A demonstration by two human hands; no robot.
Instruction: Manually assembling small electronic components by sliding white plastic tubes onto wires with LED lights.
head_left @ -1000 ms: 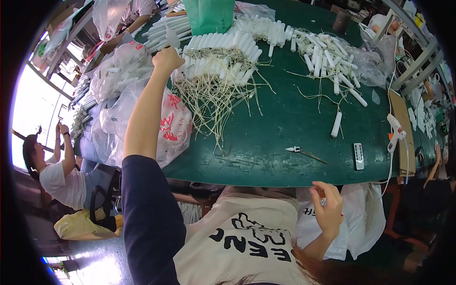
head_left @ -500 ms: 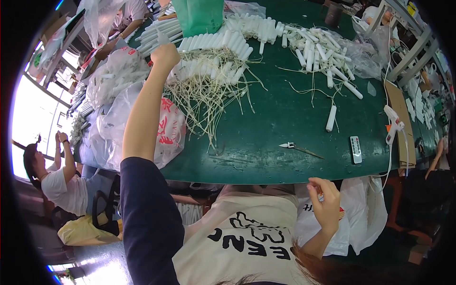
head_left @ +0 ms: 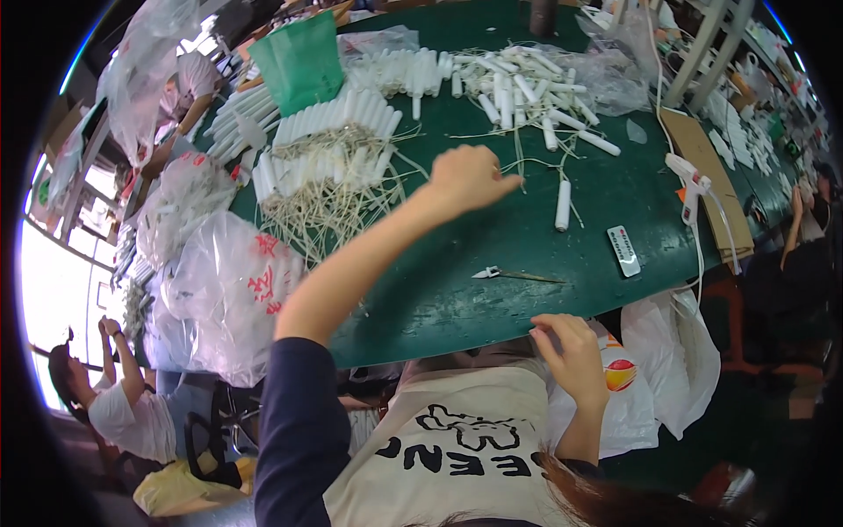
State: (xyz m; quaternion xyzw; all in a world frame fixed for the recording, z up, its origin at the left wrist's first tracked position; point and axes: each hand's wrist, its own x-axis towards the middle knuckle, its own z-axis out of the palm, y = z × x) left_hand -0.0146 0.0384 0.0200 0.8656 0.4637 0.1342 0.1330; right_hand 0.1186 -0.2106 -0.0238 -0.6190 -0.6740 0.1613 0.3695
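Observation:
My left hand (head_left: 470,180) is stretched over the middle of the green table, back up, beside the thin wires of a loose pile of white tubes (head_left: 527,83). Its fingers are mostly hidden underneath, so a grip on a wire cannot be made out. One white tube (head_left: 563,205) lies apart, just right of that hand. Left of my forearm are rows of white tubes (head_left: 338,119) with tangled pale wires (head_left: 329,206). Down at the table's front edge hovers my right hand (head_left: 571,351), its thumb apart from the curved fingers and nothing visible between them.
A small white pointed piece with a thin strip (head_left: 487,272) and a white remote control (head_left: 624,251) lie near the front. Plastic bags (head_left: 233,290) crowd the left side. A green bag (head_left: 299,61) stands behind the rows; a power strip (head_left: 689,198) lies at right.
My left hand has moved right, from the far left by the tube rows to the loose pile. My right hand has shifted slightly left and up. The whole view has turned a little.

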